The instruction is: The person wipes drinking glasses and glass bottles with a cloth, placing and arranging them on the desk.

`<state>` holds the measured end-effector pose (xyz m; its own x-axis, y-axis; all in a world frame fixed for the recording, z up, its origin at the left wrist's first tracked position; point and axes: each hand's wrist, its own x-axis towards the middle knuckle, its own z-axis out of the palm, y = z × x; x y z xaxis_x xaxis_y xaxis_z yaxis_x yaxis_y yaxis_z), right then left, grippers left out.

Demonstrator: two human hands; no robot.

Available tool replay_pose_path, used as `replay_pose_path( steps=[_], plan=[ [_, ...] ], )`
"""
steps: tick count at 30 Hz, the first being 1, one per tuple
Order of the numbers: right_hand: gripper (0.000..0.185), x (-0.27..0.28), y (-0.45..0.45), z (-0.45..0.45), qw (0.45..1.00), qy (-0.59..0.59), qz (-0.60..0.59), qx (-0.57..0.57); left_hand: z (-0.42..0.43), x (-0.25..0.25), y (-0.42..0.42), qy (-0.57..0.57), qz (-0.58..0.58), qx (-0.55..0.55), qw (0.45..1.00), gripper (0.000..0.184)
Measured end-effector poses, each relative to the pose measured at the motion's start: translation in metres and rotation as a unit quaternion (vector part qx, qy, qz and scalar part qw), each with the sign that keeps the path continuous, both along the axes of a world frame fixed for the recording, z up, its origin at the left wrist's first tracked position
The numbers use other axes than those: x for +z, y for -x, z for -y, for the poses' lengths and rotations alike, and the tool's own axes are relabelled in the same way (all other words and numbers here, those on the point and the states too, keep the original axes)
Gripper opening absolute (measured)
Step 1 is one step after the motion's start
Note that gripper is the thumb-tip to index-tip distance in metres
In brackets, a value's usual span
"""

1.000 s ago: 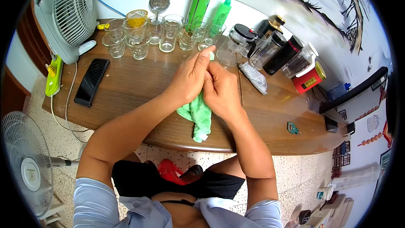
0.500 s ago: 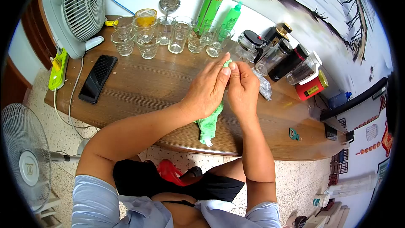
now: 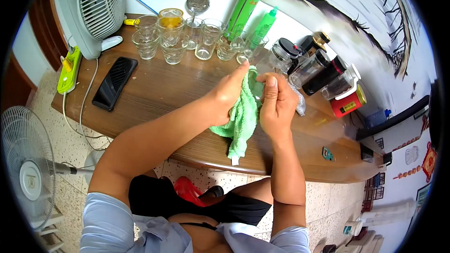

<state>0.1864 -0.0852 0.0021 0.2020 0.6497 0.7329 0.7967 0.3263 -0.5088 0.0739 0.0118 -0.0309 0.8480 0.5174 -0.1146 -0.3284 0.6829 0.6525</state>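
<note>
My left hand point(image 3: 228, 97) is closed on a light green fluffy cloth point(image 3: 243, 117), its thumb and fingers pointing away from me. The cloth hangs down towards the table's front edge, a white tag at its lower end. Between my hands a clear drinking glass point(image 3: 257, 89) shows in part, with cloth against its left side. My right hand point(image 3: 277, 105) grips the glass from the right, fingers curled and thumb uppermost. Most of the glass is hidden by the cloth and my fingers.
Several clear glasses point(image 3: 206, 42) stand in a row at the back, beside a round mirror point(image 3: 198, 3). Jars and bottles point(image 3: 323, 77) line the back right. A black phone point(image 3: 115, 83) lies on the left, near a desk fan point(image 3: 96, 11) and a power strip point(image 3: 70, 70).
My hands have moved apart from their close pinch at the top. More of the cloth and part of the glass now show between them. The view has shifted slightly.
</note>
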Motion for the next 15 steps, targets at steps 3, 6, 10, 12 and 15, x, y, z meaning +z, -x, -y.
replay_pose_path(
  steps=[3, 6, 10, 12, 15],
  plan=[
    [0.025, -0.003, 0.007, -0.004, 0.995, -0.013, 0.08, -0.051, 0.01, 0.014, 0.006, -0.211, -0.123, 0.133, 0.96, 0.062],
    [0.027, -0.002, 0.013, -0.002, 0.994, 0.019, 0.105, -0.028, 0.004, -0.004, -0.003, -0.382, -0.117, 0.212, 0.892, 0.063],
    [0.023, 0.004, 0.012, 0.005, 0.995, 0.064, 0.065, 0.044, -0.008, 0.001, 0.006, -0.109, -0.011, 0.048, 0.993, 0.056],
    [0.023, 0.004, 0.012, 0.004, 0.996, 0.052, 0.042, 0.067, -0.016, 0.001, 0.008, -0.024, 0.007, -0.02, 0.999, 0.053],
    [0.022, 0.01, 0.001, 0.007, 0.977, 0.097, -0.117, 0.151, -0.028, 0.003, 0.012, 0.059, 0.02, -0.072, 0.995, 0.051]
  ],
)
